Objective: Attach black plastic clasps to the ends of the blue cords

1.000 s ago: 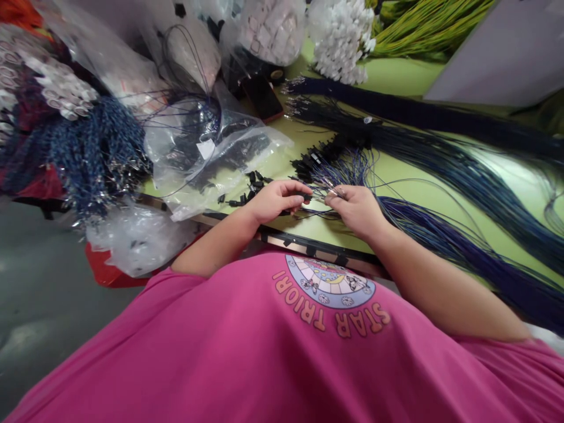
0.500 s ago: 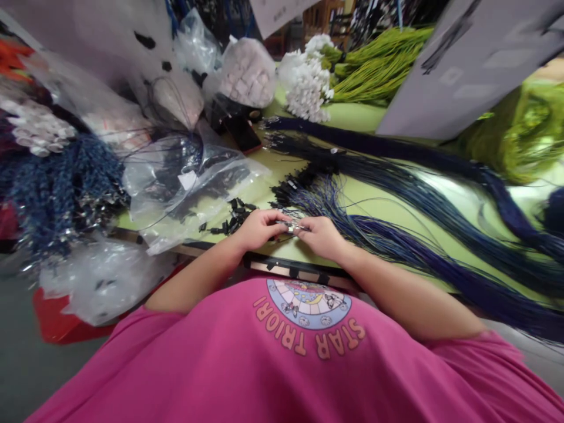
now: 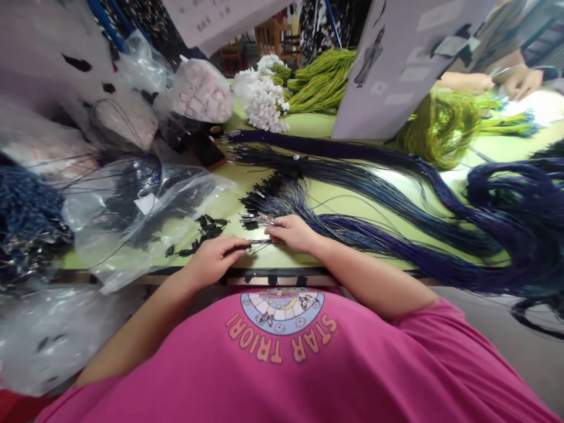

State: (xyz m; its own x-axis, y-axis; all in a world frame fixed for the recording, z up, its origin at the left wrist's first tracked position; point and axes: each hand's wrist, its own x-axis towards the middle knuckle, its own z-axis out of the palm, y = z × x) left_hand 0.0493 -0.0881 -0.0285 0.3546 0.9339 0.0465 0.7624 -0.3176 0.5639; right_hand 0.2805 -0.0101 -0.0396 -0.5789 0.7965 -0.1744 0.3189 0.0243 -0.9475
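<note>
My left hand point(image 3: 220, 255) is closed at the front edge of the table, its thumb and fingers pinching a thin dark cord point(image 3: 259, 241). That cord spans the small gap to my right hand point(image 3: 294, 232), whose fingers are also closed on it; its exact ends are hidden in the fingers. Thin silvery bits show just above the right fingertips, too small to name. Behind my right hand lies a bundle of dark blue cords point(image 3: 352, 229) with black tips. Small black plastic pieces point(image 3: 205, 230) are scattered beyond my left hand.
Two more dark cord bundles point(image 3: 374, 182) stretch to the right. Clear plastic bags point(image 3: 132, 217) crowd the left. A phone point(image 3: 205, 150), white pieces point(image 3: 264, 103), green cords point(image 3: 324, 76) and a pale upright board point(image 3: 379, 76) stand farther back. Another person's hands point(image 3: 522, 82) work beyond the board.
The view has turned to the right, bringing another person's hands into sight. My hands, earlier fingertip to fingertip over a small shiny piece, are now slightly apart.
</note>
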